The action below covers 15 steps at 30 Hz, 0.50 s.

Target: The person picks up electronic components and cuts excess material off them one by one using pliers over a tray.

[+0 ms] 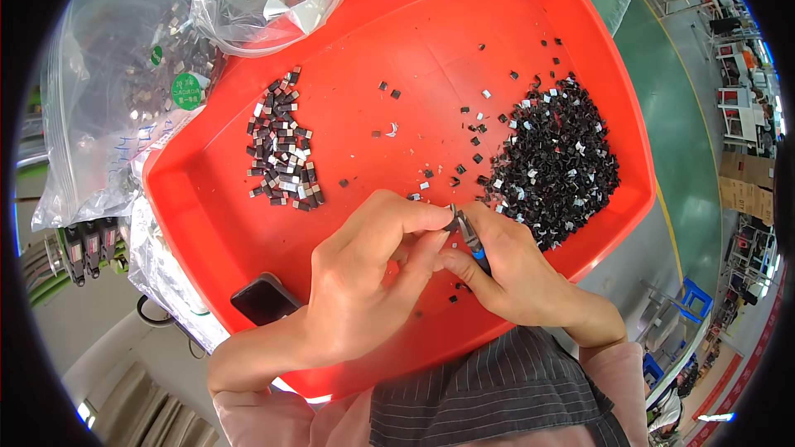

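My right hand (515,269) is closed around small pliers or cutters (470,236) with a blue band on the handle. Their jaws point up and to the left, toward the fingertips of my left hand (360,261). Thumb and forefinger of that hand pinch a small dark piece (452,220) at the jaws; its exact kind is mostly hidden. Both hands are over the near middle of a red tray (397,50). To the right lies a heap of tiny black bits (563,157) with some white flecks. A patch of small black connectors with metal ends (281,153) lies at the left.
A dark phone (263,298) lies by the tray's near left wall. Clear plastic bags of small metal parts, one at the left (116,74) and one at the far edge (294,0), lean over the rim. Loose black bits are scattered between the piles.
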Each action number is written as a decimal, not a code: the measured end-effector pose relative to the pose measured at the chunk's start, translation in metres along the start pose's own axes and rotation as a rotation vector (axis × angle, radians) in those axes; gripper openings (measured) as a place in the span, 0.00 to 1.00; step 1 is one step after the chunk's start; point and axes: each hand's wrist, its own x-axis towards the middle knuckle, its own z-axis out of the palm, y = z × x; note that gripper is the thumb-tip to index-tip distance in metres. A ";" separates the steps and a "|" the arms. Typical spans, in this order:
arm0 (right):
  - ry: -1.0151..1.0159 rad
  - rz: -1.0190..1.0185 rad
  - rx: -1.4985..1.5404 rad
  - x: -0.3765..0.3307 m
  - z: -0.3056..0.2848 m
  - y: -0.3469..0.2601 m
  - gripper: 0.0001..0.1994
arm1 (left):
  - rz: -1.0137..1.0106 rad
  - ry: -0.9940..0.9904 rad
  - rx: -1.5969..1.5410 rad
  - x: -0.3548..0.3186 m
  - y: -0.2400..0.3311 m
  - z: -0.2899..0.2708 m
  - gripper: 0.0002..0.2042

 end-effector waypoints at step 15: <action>-0.043 0.069 0.058 0.001 0.000 -0.007 0.13 | -0.185 -0.330 -0.184 0.013 0.006 -0.016 0.18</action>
